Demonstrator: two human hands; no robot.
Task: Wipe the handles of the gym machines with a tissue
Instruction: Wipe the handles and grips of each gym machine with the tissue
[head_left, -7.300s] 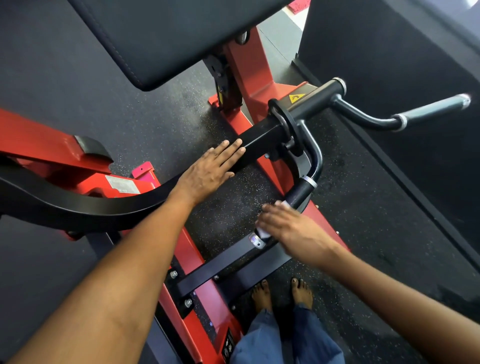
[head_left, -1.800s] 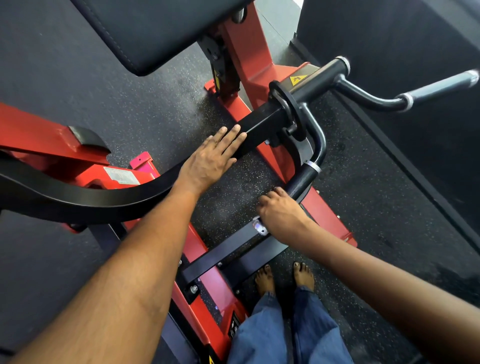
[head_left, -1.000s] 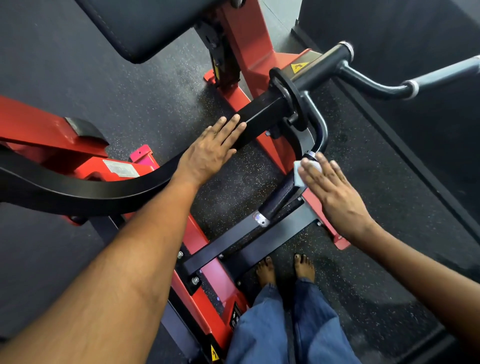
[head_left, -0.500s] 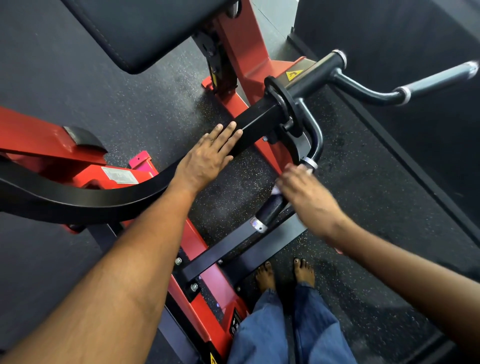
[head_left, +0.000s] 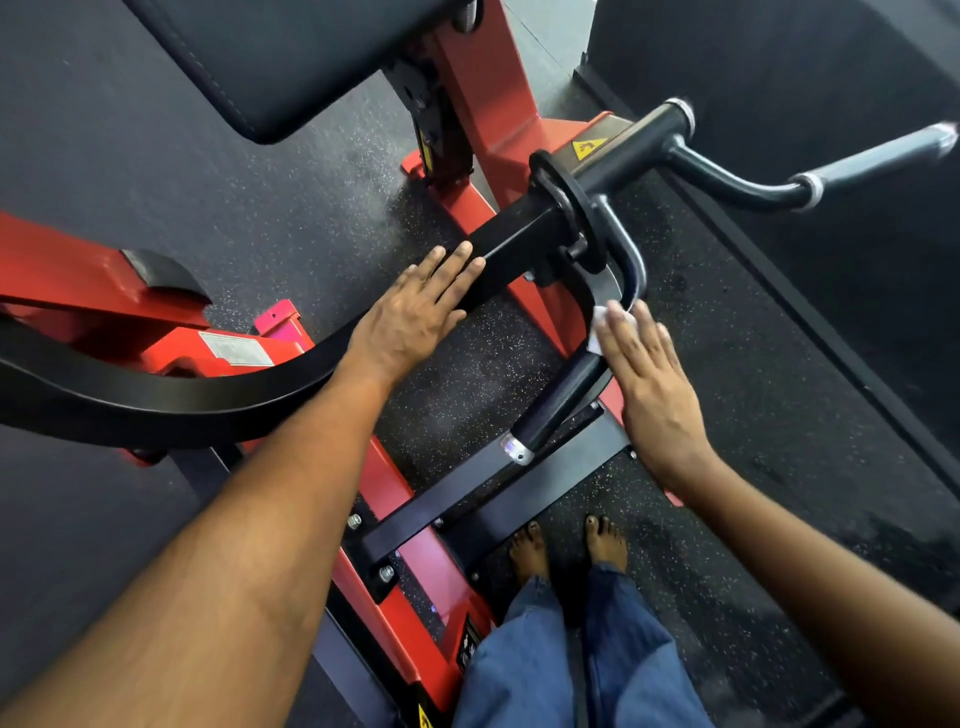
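On the left: left hand lay flat, fingers straight, on the machine's black lever arm
Centre: black handle slanted down to a silver end cap
Right of centre: white tissue sat against the handle's upper end
Right: right hand, fingers extended, pressed the tissue there
Far right: second handle stood untouched

The right hand is flat now, not curled low on the handle. It has slid up to the top, pressing the tissue under its fingertips.
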